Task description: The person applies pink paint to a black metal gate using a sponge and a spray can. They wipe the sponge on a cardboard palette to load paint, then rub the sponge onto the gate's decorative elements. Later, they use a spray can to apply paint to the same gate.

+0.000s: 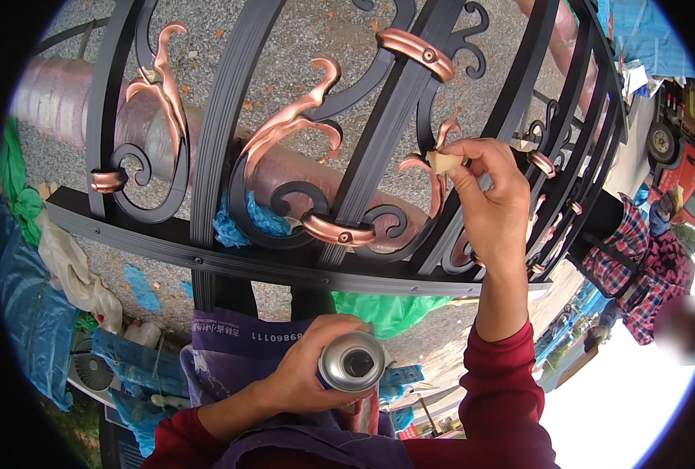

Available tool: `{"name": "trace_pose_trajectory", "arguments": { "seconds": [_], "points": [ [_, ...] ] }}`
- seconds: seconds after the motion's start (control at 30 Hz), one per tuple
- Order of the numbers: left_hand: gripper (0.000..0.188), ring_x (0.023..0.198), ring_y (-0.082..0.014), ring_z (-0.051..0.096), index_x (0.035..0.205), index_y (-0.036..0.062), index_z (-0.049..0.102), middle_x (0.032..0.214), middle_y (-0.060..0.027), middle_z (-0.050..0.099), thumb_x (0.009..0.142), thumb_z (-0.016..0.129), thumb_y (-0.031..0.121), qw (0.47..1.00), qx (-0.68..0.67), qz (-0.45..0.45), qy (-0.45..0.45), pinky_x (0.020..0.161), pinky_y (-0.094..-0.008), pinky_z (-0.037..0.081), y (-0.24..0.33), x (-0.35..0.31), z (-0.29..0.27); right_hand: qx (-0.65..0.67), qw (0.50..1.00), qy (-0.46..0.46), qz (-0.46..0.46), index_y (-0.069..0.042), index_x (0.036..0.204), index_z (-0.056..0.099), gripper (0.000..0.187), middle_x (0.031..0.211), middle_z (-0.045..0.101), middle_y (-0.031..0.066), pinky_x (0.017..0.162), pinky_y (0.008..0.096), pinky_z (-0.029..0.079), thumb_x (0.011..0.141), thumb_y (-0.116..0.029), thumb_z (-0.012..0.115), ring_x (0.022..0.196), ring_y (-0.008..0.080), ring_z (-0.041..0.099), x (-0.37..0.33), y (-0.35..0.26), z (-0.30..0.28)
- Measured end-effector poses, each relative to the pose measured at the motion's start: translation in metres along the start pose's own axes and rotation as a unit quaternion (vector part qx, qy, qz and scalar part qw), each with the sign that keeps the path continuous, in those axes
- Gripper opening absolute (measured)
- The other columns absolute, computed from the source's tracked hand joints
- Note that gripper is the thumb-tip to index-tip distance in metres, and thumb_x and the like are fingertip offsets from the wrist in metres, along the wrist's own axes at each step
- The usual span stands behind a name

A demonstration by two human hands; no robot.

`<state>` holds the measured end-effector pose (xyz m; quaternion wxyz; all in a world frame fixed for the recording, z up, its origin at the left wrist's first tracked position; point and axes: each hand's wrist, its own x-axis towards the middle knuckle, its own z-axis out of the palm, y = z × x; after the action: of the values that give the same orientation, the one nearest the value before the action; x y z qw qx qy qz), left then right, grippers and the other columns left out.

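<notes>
1. The pale yellow pad (444, 162) sits at the fingertips of the right grip (494, 191), pinched between thumb and fingers. It looks light, soft and easily squeezed; a pinch at one edge should suit it, leaving the other free.
2. Just beyond that grip is a copper-coloured leaf (415, 162) on the black railing (234, 117). Pad and leaf overlap in view; whether they touch, I cannot tell. The leaf looks hard and smooth, with thin curled tips that could catch the pad.
3. The railing spreads left of and around the right grip. It looks stiff and heavy, best held by its straight bars.
4. The can (352, 361) is inside the left grip (316, 367), fingers wrapped round its side, one silver end facing the camera. It looks rigid, light enough for one hand and perhaps slippery, so the side wall is the sensible hold.
5. The right forearm (503, 301) rises almost straight, fingers turned leftward. The left forearm (242, 406) slants up from lower left, its grip low before the purple apron (226, 344).
</notes>
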<state>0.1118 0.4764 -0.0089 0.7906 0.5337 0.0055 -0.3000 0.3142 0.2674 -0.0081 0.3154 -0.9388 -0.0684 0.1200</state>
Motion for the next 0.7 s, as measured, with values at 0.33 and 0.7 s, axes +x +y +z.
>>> {"name": "trace_pose_trajectory", "arguments": {
  "seconds": [0.33,0.7],
  "points": [
    [0.099,0.12,-0.0312,0.049,0.139,0.0116,0.031,0.125,-0.0182,0.052,0.06,0.09,0.008,0.999,0.025,0.016,0.015,0.101,-0.0434,0.038,0.005,0.001,0.003,0.22,0.97,0.065,0.087,0.001,0.104,0.062,0.018,0.09,0.06,-0.0001,0.072,0.0202,0.041,0.087,0.006,0.064,0.077,0.0059,0.049,-0.029,0.011,-0.039],
    [0.094,0.122,-0.0294,0.049,0.141,0.0118,0.03,0.129,-0.0173,0.048,0.066,0.087,0.009,0.998,0.013,0.025,0.049,0.102,-0.0421,0.036,0.009,-0.006,0.041,0.311,0.942,0.091,0.092,-0.001,0.105,0.06,0.016,0.096,0.062,0.0016,0.083,0.023,0.044,0.09,0.0,0.065,0.09,0.0086,0.057,-0.064,0.028,-0.067]
  ]
}}
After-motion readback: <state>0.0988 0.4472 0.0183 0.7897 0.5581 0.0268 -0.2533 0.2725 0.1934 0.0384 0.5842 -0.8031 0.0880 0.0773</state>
